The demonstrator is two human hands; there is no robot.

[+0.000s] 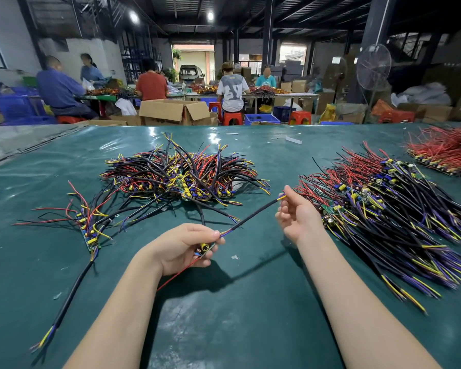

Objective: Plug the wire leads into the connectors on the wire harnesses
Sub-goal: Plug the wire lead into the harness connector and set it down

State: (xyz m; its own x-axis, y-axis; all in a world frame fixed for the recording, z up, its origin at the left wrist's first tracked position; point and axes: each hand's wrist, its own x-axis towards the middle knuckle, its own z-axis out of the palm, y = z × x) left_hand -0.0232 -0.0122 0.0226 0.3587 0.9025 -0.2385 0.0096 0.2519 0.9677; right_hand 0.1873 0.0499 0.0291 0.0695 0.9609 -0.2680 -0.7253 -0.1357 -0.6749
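Two bare forearms are being stretched out over the green table (250, 315), closest to the lens. A small board (204, 247) with a yellow part on it is being cradled in the left hand (183, 247), whose fingers are curled round it. The near end of a black cable (253, 215) is being pinched between that thumb and forefinger, just where its blue and yellow leads (225, 232) come out. A red wire (179, 272) is being trailed from the board down past the wrist. The cable's far end is being held up by the right hand (297, 218), fingertips closed on it just below its yellow tips, the other fingers loosely bent. The cable is thus being held off the table, stretched between both hands.

Whether the leads are being seated in the board's connector or only lined up cannot be told, as the joint is being hidden by the fingers. This piece is being judged as mid-step. A tangled heap (181, 174) beyond the hands and a short row (89, 227) at the left are being taken for pieces already joined, since boards and cables lie together there. A large pile (383, 209) just beside the right hand and a red bundle (445, 153) farther off are being read as stock not yet done, so much of the work is probably being left.
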